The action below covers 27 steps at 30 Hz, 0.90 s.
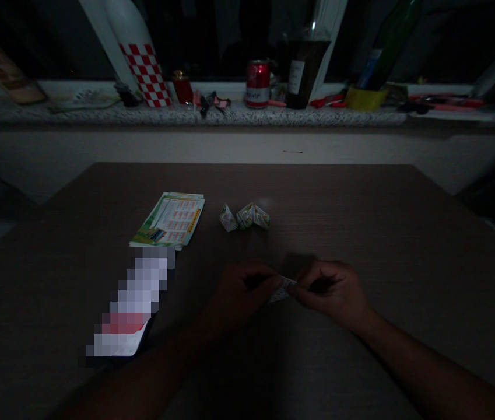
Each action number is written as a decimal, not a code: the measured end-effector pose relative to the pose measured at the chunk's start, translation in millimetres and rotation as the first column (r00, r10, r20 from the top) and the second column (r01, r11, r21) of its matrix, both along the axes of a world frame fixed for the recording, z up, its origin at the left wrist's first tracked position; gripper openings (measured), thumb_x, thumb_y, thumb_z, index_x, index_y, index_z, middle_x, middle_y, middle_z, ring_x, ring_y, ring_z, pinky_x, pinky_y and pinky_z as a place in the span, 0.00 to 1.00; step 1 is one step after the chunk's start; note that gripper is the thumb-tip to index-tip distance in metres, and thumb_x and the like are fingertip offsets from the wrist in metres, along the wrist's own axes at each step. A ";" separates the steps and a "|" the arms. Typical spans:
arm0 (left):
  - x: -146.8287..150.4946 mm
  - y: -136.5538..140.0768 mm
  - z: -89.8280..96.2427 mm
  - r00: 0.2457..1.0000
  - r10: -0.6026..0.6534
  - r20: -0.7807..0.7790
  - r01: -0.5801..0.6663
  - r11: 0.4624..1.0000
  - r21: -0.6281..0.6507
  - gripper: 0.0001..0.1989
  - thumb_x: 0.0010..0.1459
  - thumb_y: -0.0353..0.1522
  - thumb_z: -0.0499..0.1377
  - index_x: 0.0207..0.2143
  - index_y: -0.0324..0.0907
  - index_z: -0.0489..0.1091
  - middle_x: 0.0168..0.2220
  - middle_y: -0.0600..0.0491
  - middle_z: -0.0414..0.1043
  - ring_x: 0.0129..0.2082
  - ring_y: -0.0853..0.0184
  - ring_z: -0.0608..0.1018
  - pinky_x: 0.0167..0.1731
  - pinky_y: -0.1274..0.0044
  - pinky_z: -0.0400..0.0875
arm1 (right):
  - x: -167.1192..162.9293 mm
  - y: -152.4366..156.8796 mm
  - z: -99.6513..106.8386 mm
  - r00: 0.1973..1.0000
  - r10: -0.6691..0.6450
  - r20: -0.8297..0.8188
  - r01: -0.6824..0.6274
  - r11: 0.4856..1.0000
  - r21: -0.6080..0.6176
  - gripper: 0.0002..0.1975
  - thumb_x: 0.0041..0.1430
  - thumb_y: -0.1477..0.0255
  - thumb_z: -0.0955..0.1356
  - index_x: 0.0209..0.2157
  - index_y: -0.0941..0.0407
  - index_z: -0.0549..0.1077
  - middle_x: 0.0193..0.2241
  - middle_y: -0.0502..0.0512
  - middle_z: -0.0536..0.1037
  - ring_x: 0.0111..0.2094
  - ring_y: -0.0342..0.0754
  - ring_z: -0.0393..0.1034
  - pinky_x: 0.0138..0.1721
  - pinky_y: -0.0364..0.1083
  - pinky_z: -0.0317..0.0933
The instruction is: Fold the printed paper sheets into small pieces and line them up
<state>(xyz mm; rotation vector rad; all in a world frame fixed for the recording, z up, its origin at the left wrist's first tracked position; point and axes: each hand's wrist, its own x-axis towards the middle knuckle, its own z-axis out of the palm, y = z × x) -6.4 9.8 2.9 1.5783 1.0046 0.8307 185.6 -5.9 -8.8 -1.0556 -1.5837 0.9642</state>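
Note:
A small printed piece of folded paper (280, 290) is pinched between my two hands, low over the dark table. My left hand (245, 291) grips its left side with thumb and finger. On its right edge, the fingers of my right hand (332, 291) are closed. Part of the paper is hidden behind the fingertips. Farther back stand several folded paper shapes, a separate one (228, 219) at left and a joined cluster (253, 216) beside it. A stack of printed calendar cards (171, 220) lies to their left.
A phone (136, 303) with a lit, pixelated screen lies left of my left forearm. Behind the wooden table (339, 204), a granite windowsill (212, 116) bears a checkered bottle (146, 70), a red can (257, 84), a dark bottle (303, 73) and a yellow tape roll (366, 98).

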 end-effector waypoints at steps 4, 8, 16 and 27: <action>-0.7 0.4 2.0 1.000 -0.005 0.022 0.005 1.000 0.012 0.08 0.56 0.33 0.60 0.28 0.38 0.75 0.26 0.55 0.70 0.27 0.71 0.71 0.28 0.80 0.63 | -0.2 0.0 1.1 0.995 -0.058 -0.083 0.049 0.994 -0.102 0.10 0.46 0.71 0.74 0.23 0.56 0.69 0.18 0.48 0.74 0.18 0.41 0.66 0.20 0.40 0.60; -1.4 0.7 2.4 0.996 0.064 0.060 -0.062 0.998 -0.031 0.08 0.56 0.33 0.59 0.28 0.38 0.74 0.25 0.56 0.70 0.26 0.72 0.70 0.28 0.81 0.63 | 1.1 0.4 0.8 0.990 0.040 -0.136 -0.070 0.972 -0.223 0.10 0.47 0.69 0.74 0.27 0.56 0.70 0.19 0.47 0.72 0.19 0.40 0.64 0.20 0.39 0.58; -1.3 -0.8 1.8 0.999 0.021 0.049 -0.020 1.000 -0.022 0.08 0.57 0.33 0.59 0.29 0.37 0.74 0.26 0.55 0.71 0.27 0.71 0.71 0.28 0.81 0.64 | 5.3 0.0 -3.5 0.970 0.239 -0.036 -0.241 0.949 -0.204 0.12 0.56 0.67 0.69 0.23 0.58 0.72 0.17 0.48 0.68 0.19 0.39 0.59 0.20 0.40 0.54; -2.7 0.0 -3.2 0.999 -0.026 0.028 0.025 1.000 0.013 0.09 0.58 0.33 0.58 0.28 0.37 0.73 0.26 0.55 0.70 0.28 0.71 0.72 0.30 0.81 0.64 | 8.1 0.3 -3.2 0.964 0.267 -0.015 -0.267 0.953 -0.142 0.17 0.61 0.66 0.65 0.21 0.59 0.72 0.17 0.51 0.72 0.19 0.41 0.65 0.22 0.40 0.58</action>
